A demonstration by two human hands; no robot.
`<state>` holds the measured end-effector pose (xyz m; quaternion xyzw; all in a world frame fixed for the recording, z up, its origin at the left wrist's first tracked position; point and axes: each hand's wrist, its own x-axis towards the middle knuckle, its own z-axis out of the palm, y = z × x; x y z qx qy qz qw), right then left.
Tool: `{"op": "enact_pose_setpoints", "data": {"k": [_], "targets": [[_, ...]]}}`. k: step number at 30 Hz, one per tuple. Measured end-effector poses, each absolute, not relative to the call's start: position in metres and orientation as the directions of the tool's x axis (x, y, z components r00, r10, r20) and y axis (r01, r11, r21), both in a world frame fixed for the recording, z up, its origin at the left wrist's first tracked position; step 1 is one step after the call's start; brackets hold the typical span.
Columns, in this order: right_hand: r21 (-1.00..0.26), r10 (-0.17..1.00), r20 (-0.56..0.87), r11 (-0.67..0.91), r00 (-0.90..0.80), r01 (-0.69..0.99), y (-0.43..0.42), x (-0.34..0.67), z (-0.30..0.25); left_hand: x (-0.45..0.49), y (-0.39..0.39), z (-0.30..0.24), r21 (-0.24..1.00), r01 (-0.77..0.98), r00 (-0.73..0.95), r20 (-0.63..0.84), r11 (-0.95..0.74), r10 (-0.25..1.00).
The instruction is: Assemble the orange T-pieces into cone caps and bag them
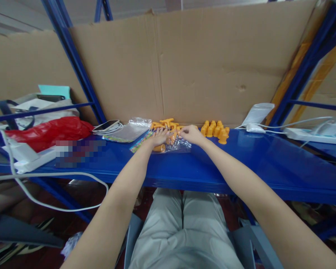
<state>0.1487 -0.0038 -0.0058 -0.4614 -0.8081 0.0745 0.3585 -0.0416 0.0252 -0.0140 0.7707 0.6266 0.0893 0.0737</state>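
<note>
A clear plastic bag with a colourful printed strip lies on the blue shelf in front of me, with orange pieces in or under it. My left hand rests flat on the bag, fingers spread. An orange cup-shaped piece shows just below that palm. At the bag's right side, my right hand is closed in a pinch, and what its fingertips hold is too small to tell. Behind both hands is a pile of orange branched pieces. Several orange cup-shaped pieces stand grouped right of my right hand.
Left of the bag lie another flat clear bag and a phone with a white cable. A red plastic bag and a white power strip are farther left. Cardboard walls the back. Another power strip lies right.
</note>
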Motion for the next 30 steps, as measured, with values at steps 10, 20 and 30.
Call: {"op": "enact_pose_setpoints", "data": {"k": [10,20,30], "targets": [[-0.177,0.936,0.329,0.196,-0.130,0.964,0.031,0.174,0.010,-0.040,0.021,-0.010,0.188,0.965,0.178,0.028,-0.180,0.984],[0.157,0.934,0.095,0.328,-0.345,0.931,0.047,0.151,0.005,-0.040,0.024,-0.013,0.182,0.970,0.159,0.029,-0.162,0.987],[-0.019,0.922,0.092,0.379,-0.376,0.925,0.047,0.164,0.004,-0.047,0.033,-0.015,0.164,0.975,0.146,0.035,-0.150,0.989]]}}
